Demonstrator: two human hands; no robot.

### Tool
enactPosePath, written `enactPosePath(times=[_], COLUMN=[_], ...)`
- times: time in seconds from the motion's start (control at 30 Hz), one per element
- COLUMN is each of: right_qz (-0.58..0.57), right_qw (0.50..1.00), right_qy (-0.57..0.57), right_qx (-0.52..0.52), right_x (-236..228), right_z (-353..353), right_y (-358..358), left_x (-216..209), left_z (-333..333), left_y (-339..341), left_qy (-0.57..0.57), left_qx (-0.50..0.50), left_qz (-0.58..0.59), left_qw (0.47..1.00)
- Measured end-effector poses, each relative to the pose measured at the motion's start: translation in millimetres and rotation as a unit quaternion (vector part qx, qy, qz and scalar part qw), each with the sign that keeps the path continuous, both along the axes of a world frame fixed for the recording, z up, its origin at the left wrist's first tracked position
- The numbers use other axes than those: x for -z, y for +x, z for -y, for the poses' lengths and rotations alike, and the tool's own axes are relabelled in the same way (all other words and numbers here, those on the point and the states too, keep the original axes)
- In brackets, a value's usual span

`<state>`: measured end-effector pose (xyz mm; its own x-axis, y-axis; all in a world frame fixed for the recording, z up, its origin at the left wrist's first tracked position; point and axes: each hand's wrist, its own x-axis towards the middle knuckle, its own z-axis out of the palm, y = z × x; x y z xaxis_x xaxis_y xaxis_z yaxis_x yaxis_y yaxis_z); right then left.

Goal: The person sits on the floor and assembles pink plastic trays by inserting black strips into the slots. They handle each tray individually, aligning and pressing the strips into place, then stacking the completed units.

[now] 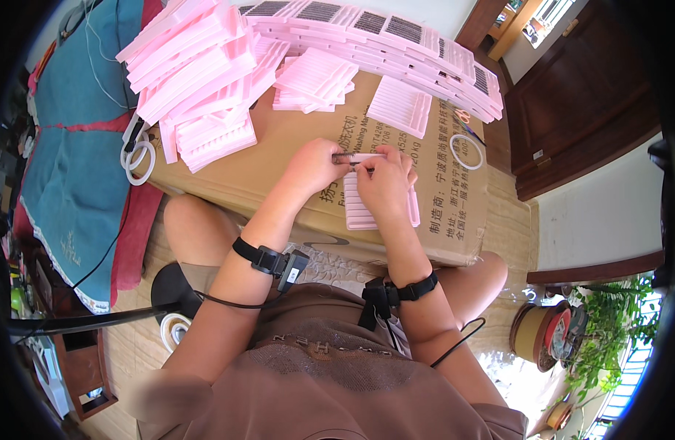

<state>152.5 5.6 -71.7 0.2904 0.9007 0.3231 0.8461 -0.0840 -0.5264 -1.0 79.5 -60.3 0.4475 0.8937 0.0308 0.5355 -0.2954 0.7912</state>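
A pink ridged tray [361, 211] lies on the cardboard box [279, 198] in front of me, under my hands. At its far left corner, my left hand [317, 166] is closed in a pinch on a thin dark strip [342, 158]. My right hand [386, 185] reaches over the tray with its fingers bent together beside the left fingertips. Something small and dark shows at the right fingertips, but its kind is too small to tell. The right fingers hide the tray's far part.
Empty pink trays [194, 70] lean in a tall pile at the left, with a smaller stack [315, 79] beside it. Filled trays [396, 44] line the back. A single tray [400, 106], scissors [463, 117] and a white ring [468, 151] lie at the right.
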Motion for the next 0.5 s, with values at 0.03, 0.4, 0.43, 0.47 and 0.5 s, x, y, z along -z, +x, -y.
enactPosePath(times=[0.03,0.4,0.43,0.47,0.5], right_qz=[-0.001,-0.006,-0.012,-0.018,-0.025], right_qw=[1.000,0.995,0.995,0.996,0.996], right_qy=[-0.005,-0.098,-0.097,-0.091,-0.087], right_qx=[0.004,-0.002,0.006,0.008,0.011], right_x=[-1.1,-27.8,-25.6,-23.0,-20.4], right_z=[0.2,14.1,12.3,10.5,8.5], right_y=[-0.1,44.3,48.6,52.7,56.4], left_x=[-0.5,-0.6,-0.1,0.7,1.2], left_z=[-0.3,-4.1,-4.4,-4.1,-3.5], left_y=[0.7,1.2,1.1,1.2,1.7], left_qy=[0.009,0.003,0.004,0.000,-0.011], left_qx=[0.000,0.009,0.006,0.002,-0.003], left_qz=[-0.004,-0.010,-0.005,0.000,0.003], left_qw=[1.000,1.000,1.000,1.000,1.000])
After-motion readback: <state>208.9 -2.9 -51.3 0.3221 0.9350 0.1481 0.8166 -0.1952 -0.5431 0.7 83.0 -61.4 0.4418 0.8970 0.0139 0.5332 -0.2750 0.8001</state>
